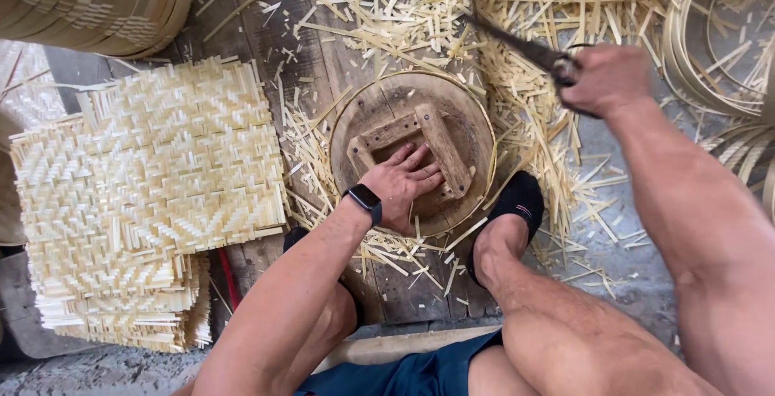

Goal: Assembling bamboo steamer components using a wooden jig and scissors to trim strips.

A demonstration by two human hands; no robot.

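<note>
Bamboo offcuts (404,8) are strewn around the round wooden form (452,113), pressed flat by the left hand (404,182); shears (525,47) are gripped by the right hand (605,79) beyond it, trimming seemingly unfinished.

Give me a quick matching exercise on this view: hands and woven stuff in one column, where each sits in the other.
Things:
1. left hand
2. right hand
3. stack of pale woven bamboo mats
4. black sock foot

Places:
A. at the lower right rim of the round wooden form
B. gripping dark metal shears over the bamboo scraps
C. pressed flat on the wooden form's square frame
D. left of the wooden form

Pairs: 1-C, 2-B, 3-D, 4-A
</note>
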